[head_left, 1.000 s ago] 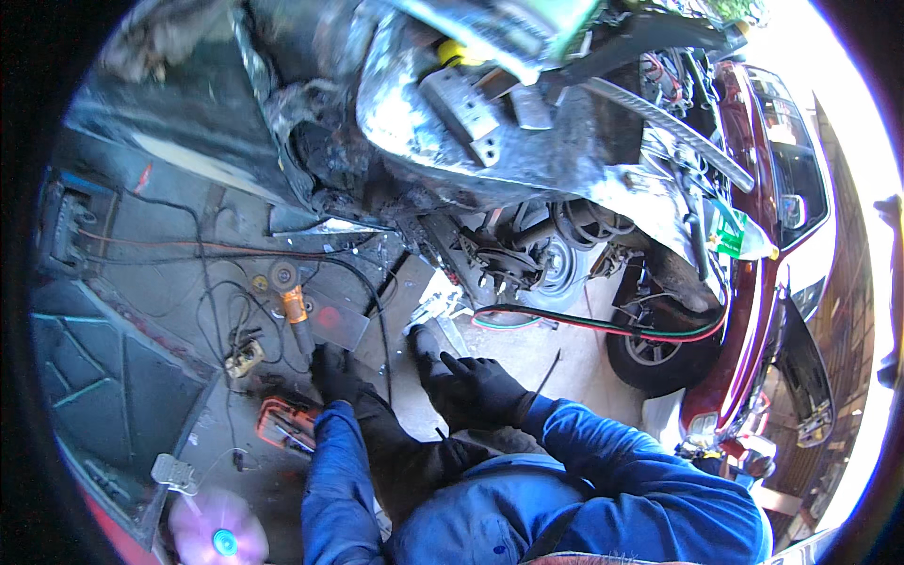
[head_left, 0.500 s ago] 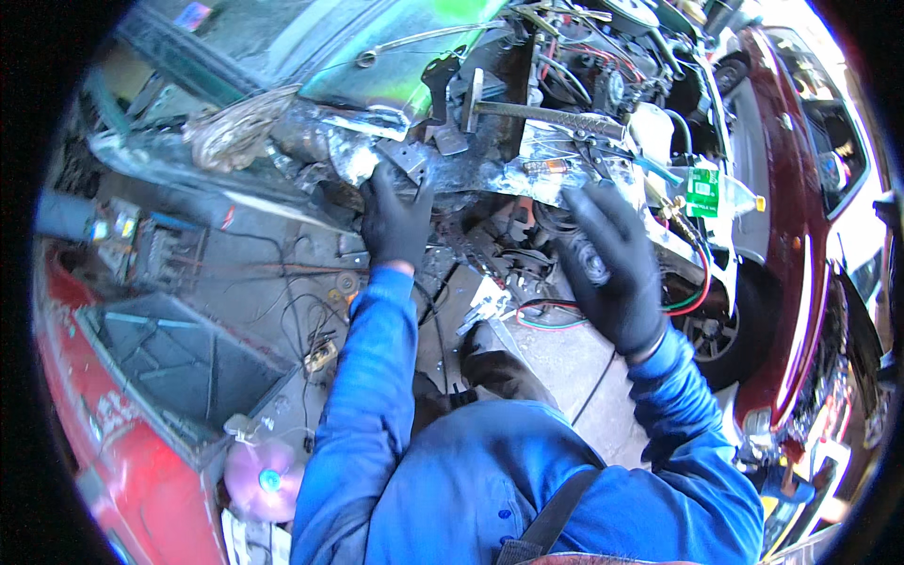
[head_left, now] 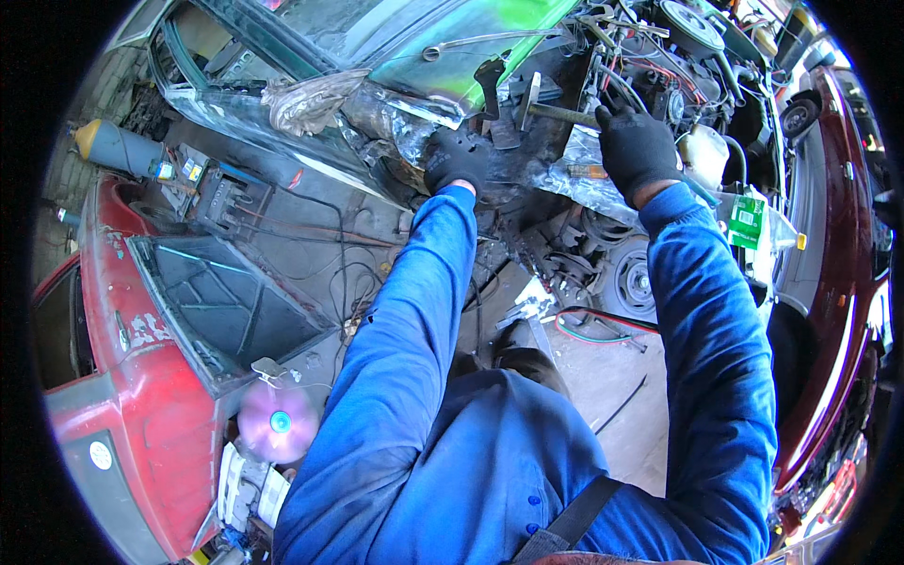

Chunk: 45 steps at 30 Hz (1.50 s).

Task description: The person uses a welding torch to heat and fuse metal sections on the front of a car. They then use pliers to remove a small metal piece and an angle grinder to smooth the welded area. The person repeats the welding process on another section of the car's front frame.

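Observation:
My left hand, in a black glove, is closed against the scorched metal bodywork below the green fender. Its fingertips are hidden, and so is whatever they may hold. Over the handle of a hammer is my right hand, also gloved in black, with its fingers bent round the handle's near end. The hammer lies across the front of the car body, its head to the left. Beside that head are a dark metal bracket and a small dark plate.
An engine bay opens at upper right. A green-labelled bottle stands by the right forearm. A dark red car flanks the right side, a red car body the left. Cables and a wheel lie on the floor.
My right hand has moved up and forward onto the hammer handle. The dark plate with holes at my left hand's fingers is now out of sight behind that hand. The view has shifted left.

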Tool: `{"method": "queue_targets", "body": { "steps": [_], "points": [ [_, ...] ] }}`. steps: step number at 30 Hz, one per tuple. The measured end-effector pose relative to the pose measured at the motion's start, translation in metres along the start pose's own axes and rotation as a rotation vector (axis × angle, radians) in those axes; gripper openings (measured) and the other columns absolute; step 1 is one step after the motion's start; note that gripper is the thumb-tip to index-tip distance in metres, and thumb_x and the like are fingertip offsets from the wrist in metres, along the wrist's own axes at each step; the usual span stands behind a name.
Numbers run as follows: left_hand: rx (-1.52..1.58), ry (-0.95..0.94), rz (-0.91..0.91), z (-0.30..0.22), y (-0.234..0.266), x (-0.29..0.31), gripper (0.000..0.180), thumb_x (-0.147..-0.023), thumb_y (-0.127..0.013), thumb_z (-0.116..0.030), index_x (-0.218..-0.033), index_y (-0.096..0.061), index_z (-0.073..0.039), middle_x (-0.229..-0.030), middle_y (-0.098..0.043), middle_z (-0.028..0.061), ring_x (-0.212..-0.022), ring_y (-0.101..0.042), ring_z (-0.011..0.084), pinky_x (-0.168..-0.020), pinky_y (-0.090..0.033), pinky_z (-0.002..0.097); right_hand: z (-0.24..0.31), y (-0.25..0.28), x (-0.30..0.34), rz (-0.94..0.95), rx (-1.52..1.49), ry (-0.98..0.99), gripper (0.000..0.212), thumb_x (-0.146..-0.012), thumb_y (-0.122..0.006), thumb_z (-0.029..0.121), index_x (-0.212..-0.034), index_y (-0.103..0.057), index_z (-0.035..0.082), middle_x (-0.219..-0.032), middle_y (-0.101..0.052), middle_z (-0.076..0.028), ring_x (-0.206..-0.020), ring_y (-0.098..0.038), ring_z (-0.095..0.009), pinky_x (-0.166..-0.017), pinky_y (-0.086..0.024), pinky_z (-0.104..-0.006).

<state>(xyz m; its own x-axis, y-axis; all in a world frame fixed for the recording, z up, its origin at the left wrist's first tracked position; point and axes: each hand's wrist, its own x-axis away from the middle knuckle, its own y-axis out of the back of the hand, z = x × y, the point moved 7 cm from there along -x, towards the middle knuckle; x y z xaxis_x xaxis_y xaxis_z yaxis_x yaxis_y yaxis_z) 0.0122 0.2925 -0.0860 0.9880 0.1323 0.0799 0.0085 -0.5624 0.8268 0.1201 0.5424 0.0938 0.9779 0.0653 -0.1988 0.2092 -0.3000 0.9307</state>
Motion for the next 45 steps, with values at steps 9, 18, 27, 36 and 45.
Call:
{"method": "queue_targets", "body": {
  "steps": [9,18,27,36,45],
  "points": [
    [1.176,0.052,0.458,0.054,-0.018,0.018,0.047,-0.096,-0.060,-0.024,-0.138,-0.055,-0.003,-0.116,-0.070,0.0169,-0.107,-0.072,0.0360,-0.093,-0.059,0.0502,-0.004,0.056,0.051,-0.079,-0.033,-0.195,0.026,-0.097,-0.066,0.019,-0.122,-0.072,0.014,-0.094,-0.071,-0.015,-0.086,-0.074,-0.035,-0.072,-0.059,-0.0488],
    [1.981,0.260,0.839,0.019,0.010,0.062,0.054,-0.107,-0.054,-0.028,-0.154,-0.045,-0.002,-0.148,-0.057,0.0214,-0.131,-0.061,0.0456,-0.109,-0.051,0.0661,0.033,0.047,0.182,-0.196,-1.326,-0.848,0.039,-0.105,-0.067,0.012,-0.140,-0.064,-0.006,-0.099,-0.070,-0.003,-0.084,-0.064,-0.009,-0.074,-0.053,-0.0270],
    [2.140,0.324,0.601,-0.017,0.003,0.058,0.036,-0.103,-0.063,-0.009,-0.138,-0.055,-0.013,-0.133,-0.062,0.0080,-0.123,-0.063,0.0231,-0.106,-0.053,0.0514,0.090,0.083,0.125,0.152,-1.205,-0.508,0.039,-0.105,-0.064,0.010,-0.141,-0.062,-0.004,-0.092,-0.065,-0.006,-0.073,-0.058,-0.009,-0.066,-0.049,-0.0272],
    [2.095,0.220,0.504,-0.019,0.011,0.063,0.044,-0.098,-0.069,-0.009,-0.139,-0.055,-0.010,-0.129,-0.062,0.0065,-0.122,-0.062,0.0207,-0.102,-0.054,0.0367,0.099,0.073,0.043,-0.046,-0.858,-0.150,0.052,-0.098,-0.071,0.004,-0.149,-0.060,0.002,-0.108,-0.072,-0.019,-0.091,-0.071,-0.027,-0.084,-0.056,-0.0388],
    [2.147,0.156,0.443,-0.024,0.010,0.064,0.046,-0.098,-0.067,-0.001,-0.140,-0.059,-0.017,-0.134,-0.065,0.0065,-0.122,-0.066,0.0234,-0.104,-0.057,0.0444,0.093,0.066,0.029,0.087,-0.927,-0.029,0.058,-0.100,-0.071,0.010,-0.156,-0.055,0.010,-0.102,-0.076,-0.021,-0.088,-0.077,-0.031,-0.082,-0.058,-0.0387]
  ]
}}
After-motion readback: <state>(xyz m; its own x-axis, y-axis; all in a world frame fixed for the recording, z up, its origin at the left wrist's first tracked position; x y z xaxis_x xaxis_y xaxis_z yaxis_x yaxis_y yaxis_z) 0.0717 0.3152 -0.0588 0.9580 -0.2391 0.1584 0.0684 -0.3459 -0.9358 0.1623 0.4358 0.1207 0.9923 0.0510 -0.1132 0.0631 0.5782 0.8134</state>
